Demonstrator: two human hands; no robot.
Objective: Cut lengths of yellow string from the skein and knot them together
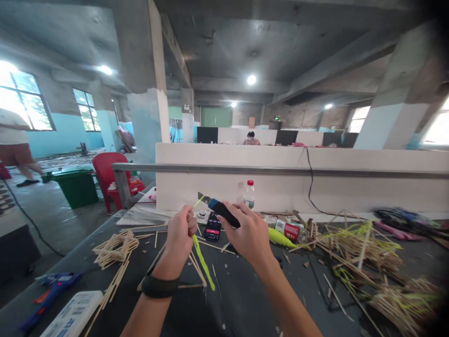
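Note:
My left hand (180,234) is closed in a fist around a thin yellow-green strip (203,262) that hangs below the fist and pokes out above it. My right hand (247,231) is closed on a blue-and-black utility knife (220,210), its blade pointing left toward the strip's upper end. Both hands are raised above a dark worktable (238,299). A black band sits on my left wrist. A phone (213,226) with a lit timer lies on the table just behind the hands.
Bundles of thin wooden sticks (117,248) lie at left, and a tangled heap of sticks and green strips (368,252) at right. A blue glue gun (52,288), white box (75,313), bottles (249,194) and a red chair (110,180) are nearby. People stand at far left and sit in the background.

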